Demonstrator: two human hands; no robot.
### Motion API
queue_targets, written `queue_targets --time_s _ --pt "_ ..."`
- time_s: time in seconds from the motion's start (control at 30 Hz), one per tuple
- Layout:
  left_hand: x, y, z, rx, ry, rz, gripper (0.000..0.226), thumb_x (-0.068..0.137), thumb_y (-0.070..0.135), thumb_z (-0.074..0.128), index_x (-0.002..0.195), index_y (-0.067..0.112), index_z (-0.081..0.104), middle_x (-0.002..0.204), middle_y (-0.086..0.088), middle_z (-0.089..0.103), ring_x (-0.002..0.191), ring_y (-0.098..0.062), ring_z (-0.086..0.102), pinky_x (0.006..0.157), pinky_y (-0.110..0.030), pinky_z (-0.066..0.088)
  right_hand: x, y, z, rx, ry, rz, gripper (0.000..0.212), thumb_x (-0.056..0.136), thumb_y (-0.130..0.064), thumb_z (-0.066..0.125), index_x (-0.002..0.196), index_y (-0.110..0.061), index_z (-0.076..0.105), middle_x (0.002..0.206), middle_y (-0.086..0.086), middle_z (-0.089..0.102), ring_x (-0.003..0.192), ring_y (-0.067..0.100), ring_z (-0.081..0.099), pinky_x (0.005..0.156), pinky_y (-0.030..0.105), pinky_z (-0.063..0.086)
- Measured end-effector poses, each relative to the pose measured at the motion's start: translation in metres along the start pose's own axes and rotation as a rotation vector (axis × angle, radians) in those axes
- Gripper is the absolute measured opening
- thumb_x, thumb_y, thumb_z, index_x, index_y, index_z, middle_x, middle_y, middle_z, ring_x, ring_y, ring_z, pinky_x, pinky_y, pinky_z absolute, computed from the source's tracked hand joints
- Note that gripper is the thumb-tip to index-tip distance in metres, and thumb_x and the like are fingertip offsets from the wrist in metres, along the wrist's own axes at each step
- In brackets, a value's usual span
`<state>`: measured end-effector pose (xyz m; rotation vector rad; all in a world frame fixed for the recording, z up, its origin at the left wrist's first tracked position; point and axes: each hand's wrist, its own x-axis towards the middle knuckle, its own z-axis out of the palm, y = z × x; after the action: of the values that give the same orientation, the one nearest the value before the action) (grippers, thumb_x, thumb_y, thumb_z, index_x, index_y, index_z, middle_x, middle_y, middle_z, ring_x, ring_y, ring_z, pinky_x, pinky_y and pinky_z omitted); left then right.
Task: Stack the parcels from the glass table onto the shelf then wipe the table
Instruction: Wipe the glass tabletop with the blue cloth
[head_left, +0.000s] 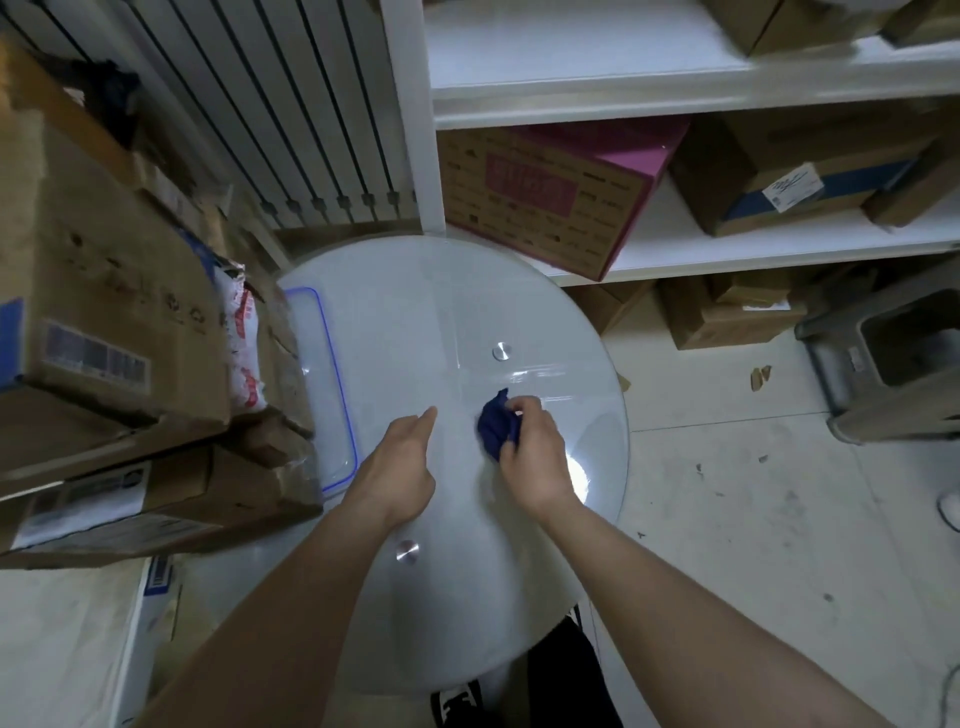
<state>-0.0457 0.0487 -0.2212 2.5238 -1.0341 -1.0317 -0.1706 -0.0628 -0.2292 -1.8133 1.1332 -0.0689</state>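
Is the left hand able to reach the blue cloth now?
Probably yes: the left hand is beside the cloth, with only bare glass table between them, though the right hand grips it.

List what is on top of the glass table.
A dark blue cloth, gripped by the right hand, lies on the glass table; the left hand is beside it. Two metal discs show. The glass under hands and forearms is hidden.

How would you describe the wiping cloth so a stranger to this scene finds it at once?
Start at the round glass table beside the white shelf. Near its middle, the right hand grips a small crumpled cloth. It is the only dark blue thing on the pale glass; the left hand beside it holds nothing.
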Motion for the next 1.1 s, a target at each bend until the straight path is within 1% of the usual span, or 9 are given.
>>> queue_targets --time_s 0.27,0.4,0.47,0.63,0.77,0.83,0.93,1.0,1.1 --pt "0.045 0.033 -0.005 -0.035 0.069 -0.015 0.071 0.089 -0.001 0.039 0.153 0.021 0.018 0.156 -0.003 0.021 0.14 -0.023 0.031 0.113 -0.032 0.027 0.062 -0.01 -0.048 0.361 0.213 0.188 0.043 0.1 -0.007 0.032 0.141 -0.019 0.036 0.131 0.011 0.053 0.106 0.025 0.055 0.087 0.031 0.045" --pt "0.059 0.041 -0.006 0.005 0.086 -0.07 0.073 0.089 0.0 0.039 0.153 0.023 0.016 0.159 -0.002 0.013 0.144 -0.023 0.024 0.115 -0.033 0.024 0.077 -0.002 -0.051 0.218 0.324 0.01 0.045 0.101 -0.003 0.036 0.144 -0.013 0.039 0.141 0.006 0.05 0.121 0.02 0.05 0.095 0.013 0.03" --pt "0.06 0.04 -0.005 0.01 0.079 -0.099 0.073 0.088 0.0 0.04 0.153 0.023 0.016 0.16 -0.001 0.011 0.144 -0.023 0.023 0.115 -0.032 0.023 0.079 0.014 -0.044 0.022 0.231 -0.063 0.05 0.097 0.003 0.038 0.145 -0.011 0.04 0.145 0.008 0.048 0.13 0.024 0.046 0.098 0.013 0.028" --pt "0.042 0.027 0.0 -0.023 0.105 -0.114 0.075 0.088 -0.003 0.04 0.154 0.017 0.01 0.16 -0.005 0.008 0.146 -0.021 0.017 0.115 -0.028 0.019 0.074 0.019 -0.01 -0.197 -0.057 -0.075 0.066 0.087 0.012 0.035 0.146 -0.019 0.04 0.158 0.009 0.028 0.143 0.039 0.025 0.119 0.042 0.019" --pt "0.027 0.013 0.002 -0.079 0.171 -0.12 0.071 0.092 -0.003 0.038 0.153 0.011 0.005 0.16 -0.007 0.006 0.147 -0.017 0.012 0.114 -0.021 0.011 0.058 -0.003 0.017 -0.26 -0.351 -0.339 0.063 0.086 0.012 0.039 0.143 -0.014 0.047 0.15 0.005 0.045 0.138 0.027 0.038 0.113 0.021 0.025" --pt "0.02 0.01 -0.002 -0.148 0.17 -0.132 0.07 0.094 0.0 0.039 0.153 0.009 0.003 0.159 -0.007 0.009 0.146 -0.018 0.015 0.113 -0.023 0.013 0.049 -0.017 0.025 -0.02 -0.293 -0.217 0.047 0.091 0.008 0.039 0.128 -0.011 0.06 0.128 0.006 0.063 0.113 0.019 0.056 0.091 0.006 0.035" --pt "0.012 0.011 -0.01 -0.365 0.224 -0.232 0.063 0.099 0.011 0.04 0.153 0.009 0.007 0.156 -0.011 0.021 0.141 -0.024 0.027 0.112 -0.031 0.024 0.041 -0.04 0.022 0.517 -0.239 0.185 0.034 0.098 0.001 0.036 0.115 -0.011 0.063 0.107 0.009 0.069 0.096 0.023 0.062 0.08 0.025 0.049" --pt "0.01 0.015 -0.018 -0.564 0.261 -0.323 0.051 0.101 0.021 0.042 0.149 0.01 0.027 0.147 -0.009 0.04 0.132 -0.024 0.042 0.106 -0.031 0.033 0.036 -0.047 0.015 0.791 -0.289 0.371 0.032 0.1 0.001 0.037 0.116 -0.01 0.062 0.108 0.014 0.07 0.096 0.03 0.065 0.082 0.039 0.054" --pt "0.003 0.021 -0.032 -0.973 0.239 -0.422 0.014 0.096 0.023 0.055 0.104 0.016 0.064 0.109 -0.005 0.069 0.108 -0.024 0.064 0.095 -0.037 0.05 0.028 -0.056 0.003 0.915 -0.343 0.446 0.028 0.099 -0.002 0.043 0.117 -0.009 0.063 0.111 0.017 0.071 0.104 0.036 0.065 0.088 0.048 0.052"
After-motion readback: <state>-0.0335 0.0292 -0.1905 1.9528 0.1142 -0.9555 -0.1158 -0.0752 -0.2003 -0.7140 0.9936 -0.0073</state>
